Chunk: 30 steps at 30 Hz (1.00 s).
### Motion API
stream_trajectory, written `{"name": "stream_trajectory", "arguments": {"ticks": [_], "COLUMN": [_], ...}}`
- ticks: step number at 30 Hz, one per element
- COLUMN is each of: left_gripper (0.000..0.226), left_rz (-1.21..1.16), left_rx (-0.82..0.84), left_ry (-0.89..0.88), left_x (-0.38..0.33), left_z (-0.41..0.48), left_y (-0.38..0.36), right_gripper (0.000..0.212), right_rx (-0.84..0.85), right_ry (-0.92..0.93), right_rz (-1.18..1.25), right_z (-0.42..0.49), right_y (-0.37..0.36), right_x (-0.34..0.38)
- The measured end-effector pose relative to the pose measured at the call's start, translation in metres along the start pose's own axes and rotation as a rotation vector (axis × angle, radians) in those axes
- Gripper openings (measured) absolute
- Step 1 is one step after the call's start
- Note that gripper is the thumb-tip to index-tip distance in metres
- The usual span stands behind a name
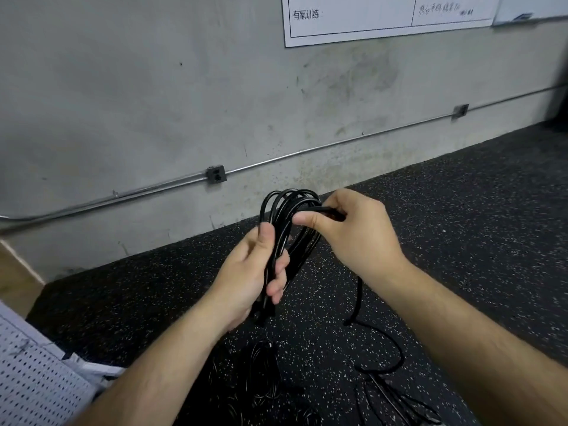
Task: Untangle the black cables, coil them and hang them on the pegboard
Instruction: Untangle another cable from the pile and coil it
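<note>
A black cable coil (284, 210) of several loops stands upright between my hands, above the floor. My left hand (255, 272) grips the coil's lower part, thumb on the near side and fingers wrapped round the strands. My right hand (353, 229) pinches a strand at the coil's top right. From the coil a loose tail (358, 299) drops to the floor and curves away. More tangled black cables (264, 373) lie on the floor below my forearms. The white pegboard (27, 373) shows at the lower left corner.
Black speckled rubber flooring (461, 210) runs up to a grey concrete wall (153, 103). A metal conduit with a dark outlet box (216, 174) crosses the wall low down. A white printed chart (368, 16) hangs at the upper right.
</note>
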State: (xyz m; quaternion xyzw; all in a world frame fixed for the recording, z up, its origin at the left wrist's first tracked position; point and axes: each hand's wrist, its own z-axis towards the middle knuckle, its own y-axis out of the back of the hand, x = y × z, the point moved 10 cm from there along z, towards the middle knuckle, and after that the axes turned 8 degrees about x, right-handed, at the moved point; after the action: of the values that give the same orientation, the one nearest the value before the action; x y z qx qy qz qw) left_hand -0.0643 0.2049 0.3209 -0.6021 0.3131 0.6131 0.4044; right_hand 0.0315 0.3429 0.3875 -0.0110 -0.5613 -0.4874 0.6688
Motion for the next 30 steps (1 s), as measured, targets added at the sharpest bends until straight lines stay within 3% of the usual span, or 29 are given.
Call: {"name": "stream_trajectory", "arguments": {"ticks": [3,5,8,12,19,24,27,30], "left_gripper": [0.044,0.031,0.024,0.016,0.031,0.027,0.025,0.02], "left_rz": [0.037,0.011,-0.157,-0.344,-0.24,-0.35,-0.394,-0.236], "left_rx": [0.047,0.027,-0.077,-0.194,-0.182,-0.078,-0.073,-0.128], "left_ry": [-0.008,-0.023,-0.091,-0.188,-0.048,0.019,-0.002,-0.036], "left_x": [-0.007,-0.012,-0.027,-0.05,-0.022,-0.008,-0.01,-0.013], "left_z": [0.001,0.002,0.003,0.001,0.004,0.008,0.008,0.006], "left_y": [0.001,0.008,0.031,0.072,0.058,0.021,0.018,0.021], "right_gripper": [0.054,0.047,0.027,0.03,0.028,0.03,0.031,0.022], "right_rx": [-0.003,0.059,0.234,0.468,0.258,0.22,0.267,0.409], "right_ry": [-0.038,-0.008,0.036,-0.081,0.007,0.025,0.006,-0.03], "right_rz": [-0.016,0.015,0.056,0.108,0.198,0.13,0.158,0.167], "right_z": [0.005,0.007,0.004,-0.016,-0.015,-0.02,-0.023,-0.029], "right_y": [0.009,0.006,-0.01,-0.042,-0.046,-0.061,-0.069,-0.084], "right_x": [-0.009,-0.015,-0.028,-0.077,-0.041,-0.015,-0.013,-0.01]}}
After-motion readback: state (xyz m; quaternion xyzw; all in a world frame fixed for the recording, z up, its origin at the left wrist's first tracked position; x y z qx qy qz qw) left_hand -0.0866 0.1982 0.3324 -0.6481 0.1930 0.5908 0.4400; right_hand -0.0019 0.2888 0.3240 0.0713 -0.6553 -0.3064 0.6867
